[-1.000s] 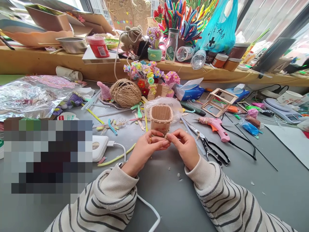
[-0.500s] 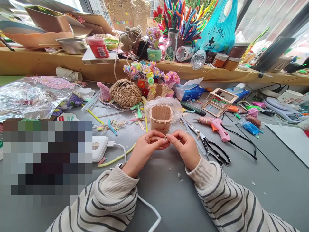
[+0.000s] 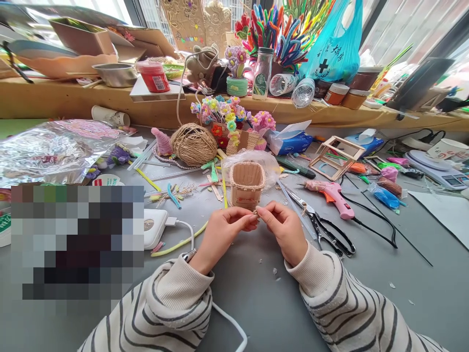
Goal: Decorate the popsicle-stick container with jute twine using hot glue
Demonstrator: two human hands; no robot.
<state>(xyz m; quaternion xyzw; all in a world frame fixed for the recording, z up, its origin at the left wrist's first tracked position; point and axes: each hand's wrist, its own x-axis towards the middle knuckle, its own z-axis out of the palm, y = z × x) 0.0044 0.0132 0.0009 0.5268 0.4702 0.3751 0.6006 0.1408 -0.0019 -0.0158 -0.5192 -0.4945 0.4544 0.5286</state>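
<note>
My left hand (image 3: 229,230) and my right hand (image 3: 284,227) meet at their fingertips, both in a pinch. Between them is a small tan piece of twine (image 3: 255,212), mostly covered by the fingers. Just beyond stands a small wooden-slat basket (image 3: 246,195) with a braided rim, upright and apart from my hands. Behind it is a crumpled clear plastic wrap (image 3: 271,166). To the right of my right hand lie scissors (image 3: 322,225) with black handles, and a pink glue gun (image 3: 335,193).
A ball of twine (image 3: 194,144) and a pot of fluffy flowers (image 3: 223,115) sit behind. At right are a wooden frame (image 3: 335,154) and a white scale (image 3: 436,168). A white power bank (image 3: 154,229) with a cable lies at left. Jars and pipe cleaners (image 3: 278,36) line the ledge.
The whole view has shifted slightly down and to the right. My hands sit a little nearer than the basket's base, so more of its front shows. Both keep their pinch.
</note>
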